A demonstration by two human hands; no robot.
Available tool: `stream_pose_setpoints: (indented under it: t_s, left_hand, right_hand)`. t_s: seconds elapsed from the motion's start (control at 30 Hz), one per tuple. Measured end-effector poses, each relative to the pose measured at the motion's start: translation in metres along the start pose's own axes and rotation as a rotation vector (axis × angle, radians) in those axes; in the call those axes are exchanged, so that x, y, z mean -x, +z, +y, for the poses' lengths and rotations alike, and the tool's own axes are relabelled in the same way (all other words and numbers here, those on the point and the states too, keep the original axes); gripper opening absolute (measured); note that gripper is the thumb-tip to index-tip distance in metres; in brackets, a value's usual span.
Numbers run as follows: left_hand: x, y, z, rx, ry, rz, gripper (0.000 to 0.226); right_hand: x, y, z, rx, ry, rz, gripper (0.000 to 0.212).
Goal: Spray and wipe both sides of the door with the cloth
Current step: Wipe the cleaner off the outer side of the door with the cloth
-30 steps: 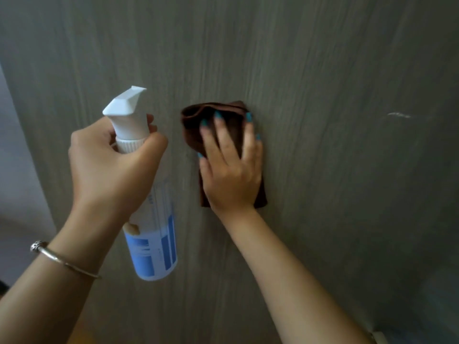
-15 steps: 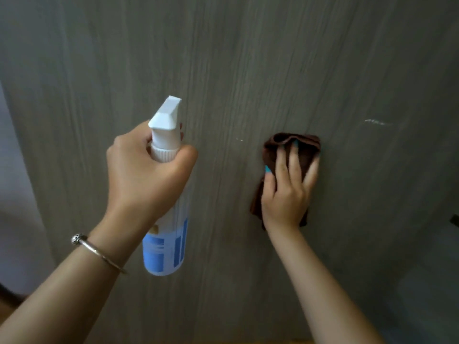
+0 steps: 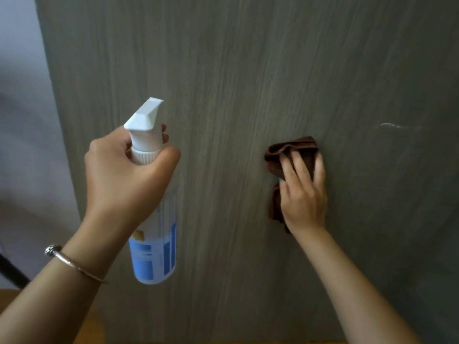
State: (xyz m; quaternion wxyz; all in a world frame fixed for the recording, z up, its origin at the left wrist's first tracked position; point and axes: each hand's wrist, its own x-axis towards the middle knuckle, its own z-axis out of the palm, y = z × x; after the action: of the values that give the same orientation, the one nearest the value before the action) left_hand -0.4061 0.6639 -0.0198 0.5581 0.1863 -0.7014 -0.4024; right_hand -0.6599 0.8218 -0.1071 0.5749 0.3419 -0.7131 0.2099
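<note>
Right hand [image 3: 304, 194] presses the brown cloth [image 3: 293, 151] flat against the door [image 3: 236, 70], fingers spread over it. A pale streak [image 3: 397, 125] lies up and right of the cloth, nearer this hand. Left hand [image 3: 124, 175] grips the spray bottle [image 3: 154, 244], upright, left of the cloth.
</note>
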Motion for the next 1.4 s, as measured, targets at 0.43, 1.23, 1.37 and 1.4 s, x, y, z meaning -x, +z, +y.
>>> stream_pose_setpoints:
  t_s: [0.43, 1.23, 1.37, 1.4]
  left_hand:
    - [-0.019, -0.017, -0.007, 0.135, -0.062, 0.018, 0.013]
    - [0.054, 0.120, 0.022, 0.106, -0.014, -0.019, 0.033]
    - [0.059, 0.163, 0.040, 0.088, 0.059, 0.018, 0.025]
    - [0.059, 0.172, 0.043, 0.080, 0.074, 0.035, 0.026]
  right_hand:
    - [-0.030, 0.011, -0.108, -0.032, -0.106, -0.098, 0.042]
    - [-0.023, 0.003, 0.008, -0.030, -0.059, 0.028, 0.042]
    - [-0.024, 0.006, 0.044, 0.027, -0.169, 0.128, 0.040]
    - [-0.025, 0.007, 0.049, 0.019, -0.193, 0.160, 0.038]
